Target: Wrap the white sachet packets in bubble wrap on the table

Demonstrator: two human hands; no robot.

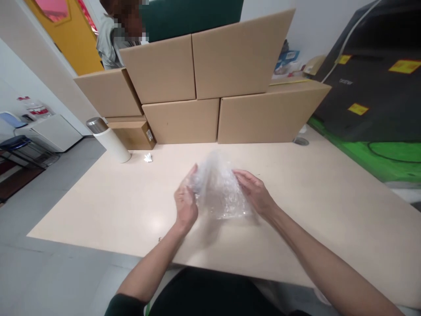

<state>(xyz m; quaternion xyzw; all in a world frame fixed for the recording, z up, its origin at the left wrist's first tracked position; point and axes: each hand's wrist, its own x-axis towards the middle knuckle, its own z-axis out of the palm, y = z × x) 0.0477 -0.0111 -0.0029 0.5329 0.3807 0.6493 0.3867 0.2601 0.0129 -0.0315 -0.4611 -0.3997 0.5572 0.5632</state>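
Observation:
A clear, crinkled plastic bag is held up just above the table, between my two hands. My left hand grips its left side, fingers partly behind the plastic. On the other side, my right hand pinches the bag's right edge between thumb and fingers. The plastic looks blurred toward its top, and I cannot tell whether anything is inside.
Cardboard boxes are stacked along the far edge of the pale table. A white flask stands at the back left beside a crumpled white scrap. Behind the boxes is another person. A black machine stands right.

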